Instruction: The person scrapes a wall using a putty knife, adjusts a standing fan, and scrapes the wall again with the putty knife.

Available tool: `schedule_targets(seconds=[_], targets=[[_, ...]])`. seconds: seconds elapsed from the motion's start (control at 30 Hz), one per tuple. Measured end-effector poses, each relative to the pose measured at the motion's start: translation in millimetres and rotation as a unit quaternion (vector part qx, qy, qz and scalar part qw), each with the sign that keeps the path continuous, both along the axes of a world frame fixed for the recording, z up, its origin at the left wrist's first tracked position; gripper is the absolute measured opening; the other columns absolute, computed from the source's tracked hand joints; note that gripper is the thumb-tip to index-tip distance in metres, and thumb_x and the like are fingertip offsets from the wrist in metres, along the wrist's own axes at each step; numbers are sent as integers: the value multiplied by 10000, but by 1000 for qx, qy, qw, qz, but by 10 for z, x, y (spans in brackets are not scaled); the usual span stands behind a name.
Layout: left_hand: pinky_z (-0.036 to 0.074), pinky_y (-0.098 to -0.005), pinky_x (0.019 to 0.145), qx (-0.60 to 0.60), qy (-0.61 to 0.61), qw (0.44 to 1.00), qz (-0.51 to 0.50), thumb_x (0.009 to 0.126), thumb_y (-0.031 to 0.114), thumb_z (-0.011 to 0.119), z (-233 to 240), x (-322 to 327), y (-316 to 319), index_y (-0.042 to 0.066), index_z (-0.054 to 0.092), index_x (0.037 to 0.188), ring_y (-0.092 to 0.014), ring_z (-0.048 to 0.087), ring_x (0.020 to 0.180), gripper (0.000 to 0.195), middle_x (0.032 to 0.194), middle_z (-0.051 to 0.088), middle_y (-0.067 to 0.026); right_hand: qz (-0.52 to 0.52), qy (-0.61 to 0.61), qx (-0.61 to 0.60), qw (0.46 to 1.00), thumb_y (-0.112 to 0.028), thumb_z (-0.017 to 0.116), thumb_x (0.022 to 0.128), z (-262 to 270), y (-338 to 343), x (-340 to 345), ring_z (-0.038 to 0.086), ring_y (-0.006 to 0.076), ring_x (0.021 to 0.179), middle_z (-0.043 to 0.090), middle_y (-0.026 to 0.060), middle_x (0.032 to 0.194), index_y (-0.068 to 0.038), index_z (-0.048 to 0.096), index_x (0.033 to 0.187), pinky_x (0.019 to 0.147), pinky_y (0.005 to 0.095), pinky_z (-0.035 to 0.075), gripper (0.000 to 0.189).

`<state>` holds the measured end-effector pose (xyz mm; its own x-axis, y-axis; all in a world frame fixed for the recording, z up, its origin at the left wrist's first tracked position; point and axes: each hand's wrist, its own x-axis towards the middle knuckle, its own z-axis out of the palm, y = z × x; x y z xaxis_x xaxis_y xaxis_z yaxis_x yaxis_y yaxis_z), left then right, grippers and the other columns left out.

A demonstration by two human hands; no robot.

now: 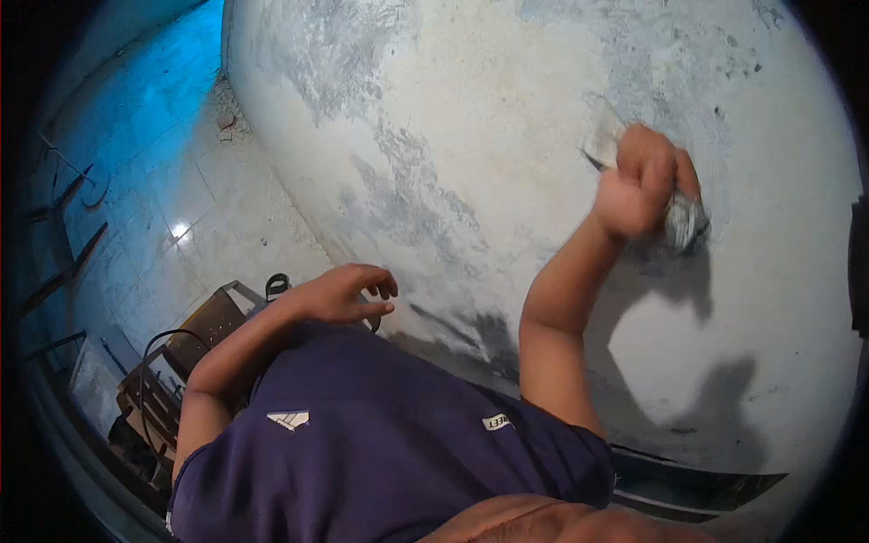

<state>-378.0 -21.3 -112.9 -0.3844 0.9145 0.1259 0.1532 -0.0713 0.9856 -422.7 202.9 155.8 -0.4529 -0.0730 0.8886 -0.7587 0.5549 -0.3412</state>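
Observation:
My right hand is clenched around a crumpled grey-white rag, held against or close to the plastered wall. A pale end of the rag sticks out beyond the thumb side, and a bunched, grimy part bulges at the other side. Blur hides its exact material and whether it touches the wall. Dark grey patches and smears mark the whitish wall. My left hand hangs in front of my dark shirt, fingers loosely bent and apart, with nothing in it.
Pale floor tiles lie at left, blue-lit farther off, with rubble along the wall's foot. Brown wooden furniture and a black cable are beside my left arm. A dark panel sits against the wall at lower right.

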Motion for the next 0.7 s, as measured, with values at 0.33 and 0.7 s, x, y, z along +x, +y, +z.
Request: schedule_targets(seconds=[0.33,0.7], targets=[[511,-383,792,-7,15,1000,-10,881,210,662,9,-103,55,7,600,1070,-265,632,947,283,1014,642,-149,191,104,29,976,-116,529,861,341,-309,426,184,75,438,241,-18,458,-130,221,553,439,267,151,436],[507,-396,800,-3,0,1000,-31,884,262,637,113,-90,125,13,613,1049,-289,627,963,300,998,650,-157,21,-67,28,997,-140,447,872,305,69,14,184,101,405,310,29,483,-118,304,602,407,291,161,306]])
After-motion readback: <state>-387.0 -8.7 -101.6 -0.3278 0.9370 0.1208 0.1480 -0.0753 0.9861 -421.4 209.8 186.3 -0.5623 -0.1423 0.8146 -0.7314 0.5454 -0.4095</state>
